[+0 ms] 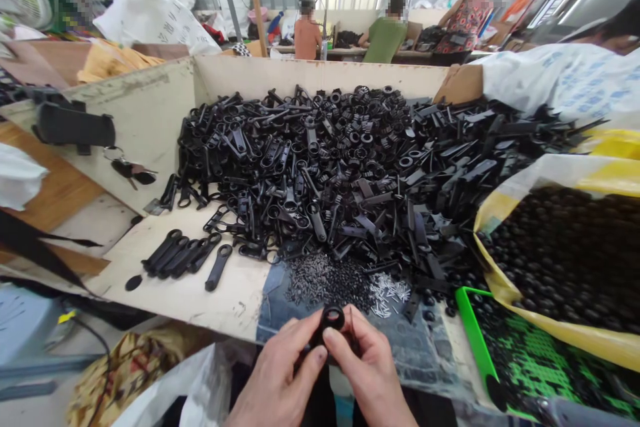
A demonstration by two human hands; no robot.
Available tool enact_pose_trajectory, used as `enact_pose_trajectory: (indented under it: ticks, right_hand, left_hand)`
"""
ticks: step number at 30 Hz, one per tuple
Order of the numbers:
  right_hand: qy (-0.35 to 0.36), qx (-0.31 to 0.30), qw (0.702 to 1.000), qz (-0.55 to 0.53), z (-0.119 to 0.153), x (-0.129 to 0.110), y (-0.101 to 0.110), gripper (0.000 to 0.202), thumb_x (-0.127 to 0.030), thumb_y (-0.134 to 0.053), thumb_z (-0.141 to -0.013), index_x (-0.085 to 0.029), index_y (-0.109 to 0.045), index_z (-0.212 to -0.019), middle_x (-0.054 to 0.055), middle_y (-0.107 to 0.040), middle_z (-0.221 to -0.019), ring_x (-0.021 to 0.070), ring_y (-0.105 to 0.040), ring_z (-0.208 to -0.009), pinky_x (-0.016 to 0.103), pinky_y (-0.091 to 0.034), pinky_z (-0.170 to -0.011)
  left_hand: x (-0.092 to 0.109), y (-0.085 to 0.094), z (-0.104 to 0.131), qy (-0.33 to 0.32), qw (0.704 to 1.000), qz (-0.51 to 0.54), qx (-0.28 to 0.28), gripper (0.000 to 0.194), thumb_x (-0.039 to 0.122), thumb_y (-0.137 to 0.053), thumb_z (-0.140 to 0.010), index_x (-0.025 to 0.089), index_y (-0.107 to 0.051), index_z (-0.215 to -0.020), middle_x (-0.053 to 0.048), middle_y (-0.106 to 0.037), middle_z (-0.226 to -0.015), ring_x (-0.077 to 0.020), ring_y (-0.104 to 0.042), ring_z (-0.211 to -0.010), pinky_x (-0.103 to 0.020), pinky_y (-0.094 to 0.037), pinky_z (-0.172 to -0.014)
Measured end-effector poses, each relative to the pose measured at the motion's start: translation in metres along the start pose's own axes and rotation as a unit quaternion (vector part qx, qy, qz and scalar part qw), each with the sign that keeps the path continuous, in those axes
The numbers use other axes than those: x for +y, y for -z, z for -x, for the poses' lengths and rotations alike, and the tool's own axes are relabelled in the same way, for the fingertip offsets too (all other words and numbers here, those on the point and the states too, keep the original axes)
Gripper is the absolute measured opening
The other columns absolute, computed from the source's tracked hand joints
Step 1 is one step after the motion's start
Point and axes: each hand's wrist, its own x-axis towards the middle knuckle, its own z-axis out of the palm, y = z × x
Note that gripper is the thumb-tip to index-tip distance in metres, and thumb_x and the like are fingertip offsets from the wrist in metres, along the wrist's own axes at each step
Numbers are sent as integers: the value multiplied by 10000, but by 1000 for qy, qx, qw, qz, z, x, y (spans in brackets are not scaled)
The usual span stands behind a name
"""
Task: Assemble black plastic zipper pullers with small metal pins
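My left hand (286, 373) and my right hand (371, 363) meet at the near edge of the bench, both closed on one black plastic part with a ring at its end (333, 316). The ring points up and away from me; my fingers hide the rest of the part. Something thin shows by my right fingers, too small to name. Just beyond my hands lie a heap of small dark pieces (325, 280) and a pile of silvery pins or screws (387, 293). To the left, several black ring-ended handles (173, 253) lie side by side, with a single one (219, 268) apart.
A large heap of black plastic parts (300, 167) fills the bench's middle, walled by pale boards (320, 73). At right stand a yellow-edged sack of black balls (570, 247) and a green tray (473, 327). Keys (133, 170) hang at left. People sit or stand behind.
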Motion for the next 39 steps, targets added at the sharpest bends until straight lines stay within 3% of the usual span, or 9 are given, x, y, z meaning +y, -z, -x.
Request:
enact_pose_trajectory:
  ticks: [3,6,9,11,16,22,27,33,39]
  right_hand:
    - [-10,4,1000,-1,-1,-4,-2,432,-543,-686,-906,-186,-621,-672,-8,-485,-756,150,-476,-688,244,-428,-607]
    - [-61,-36,996,-56,-3,-2,-2,457,-593,-720,-864,-180,-620,-695,-7,-503,-757,147,-504,-671,252,-449,-599]
    - [-122,-119,976,-135,-4,4,-2,474,-619,-791,-789,-164,-660,-790,-6,-570,-716,140,-535,-638,254,-456,-603]
    - [-134,-140,970,-150,-3,7,-2,464,-598,-809,-785,-153,-689,-837,4,-611,-710,138,-549,-644,246,-450,-613]
    - [-123,-118,972,-163,-1,8,-4,421,-577,-784,-826,-163,-708,-837,2,-606,-697,131,-544,-631,231,-429,-594]
    - [-114,-95,973,-177,0,4,-10,415,-566,-780,-834,-160,-699,-821,8,-603,-705,137,-551,-624,248,-453,-610]
    - [-95,-53,985,-136,2,8,-14,455,-588,-763,-837,-167,-643,-710,-10,-555,-646,131,-498,-591,248,-444,-594]
    - [-76,-45,990,-109,2,13,-12,464,-611,-773,-815,-154,-713,-760,19,-592,-725,145,-532,-653,245,-486,-605]
    - [-147,-11,972,-182,8,-5,-5,411,-570,-864,-740,-189,-798,-882,43,-698,-791,156,-602,-623,272,-544,-593]
  left_hand:
    - [-6,-14,5,44,995,91,26,469,424,-484,-1041,281,-558,-1481,-93,-681,-1413,-212,-761,-1018,-307,-637,-881]
    - [-3,-18,7,95,984,146,20,508,474,-465,-1041,252,-554,-1489,-103,-749,-1283,-176,-746,-778,-252,-638,-701]
    - [3,-15,5,118,977,176,13,538,519,-467,-1031,241,-562,-1482,-74,-800,-1030,-186,-727,-746,-250,-627,-673]
    - [7,-12,4,123,973,193,6,544,536,-462,-1029,251,-559,-1482,-67,-794,-968,-189,-721,-747,-240,-620,-643]
    - [10,-12,3,106,974,196,29,519,549,-473,-1018,249,-620,-1415,-104,-770,-1126,-195,-721,-806,-252,-629,-676]
    - [4,-14,8,108,980,162,34,508,535,-451,-1029,253,-611,-1420,-61,-769,-855,-151,-655,-577,-210,-571,-509]
    - [3,-17,7,121,981,141,61,487,534,-489,-1010,236,-648,-1360,-84,-778,-1042,-174,-689,-681,-238,-599,-584]
    - [6,-14,4,105,980,168,16,458,486,-449,-1040,241,-607,-1394,-45,-754,-921,-123,-588,-550,-209,-537,-530]
    - [7,1,5,77,957,277,-45,565,391,-578,-994,289,-455,-1536,-97,-743,-1171,-225,-736,-978,-342,-624,-871]
